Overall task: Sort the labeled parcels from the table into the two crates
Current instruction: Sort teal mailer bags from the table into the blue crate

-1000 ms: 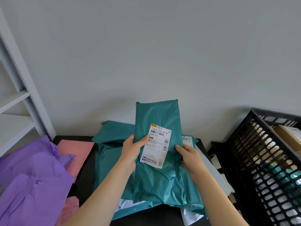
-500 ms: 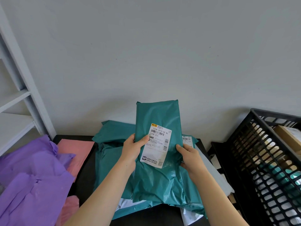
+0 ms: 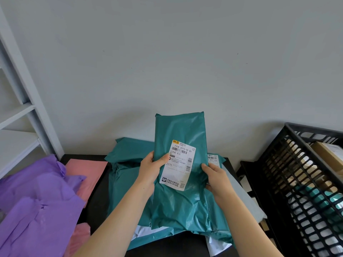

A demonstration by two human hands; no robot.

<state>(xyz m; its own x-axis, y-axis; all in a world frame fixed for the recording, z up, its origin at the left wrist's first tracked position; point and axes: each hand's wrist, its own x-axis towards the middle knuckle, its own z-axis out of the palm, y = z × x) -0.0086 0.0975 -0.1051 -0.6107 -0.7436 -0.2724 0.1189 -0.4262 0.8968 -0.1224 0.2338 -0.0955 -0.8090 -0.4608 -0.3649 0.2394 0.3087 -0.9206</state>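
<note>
Above the black tabletop (image 3: 96, 197) the teal parcel (image 3: 180, 127) is held upright just as a second ago, left grip (image 3: 151, 168) and right grip (image 3: 215, 178) each curled round a side edge, label (image 3: 181, 164) toward the camera. Nothing has shifted: probably the label is being read before choosing between the black crate (image 3: 308, 128) and the unseen one.

Left hand (image 3: 151, 170) and right hand (image 3: 216, 178) grip a teal parcel (image 3: 179, 127) upright between them.
The left hand clasps the parcel's left edge, thumb laid across the front, fingers hidden behind. The right hand holds the right edge the same way, slightly lower. Both bare forearms rise from the bottom of the view and converge toward the middle, wrists nearly straight.
</note>
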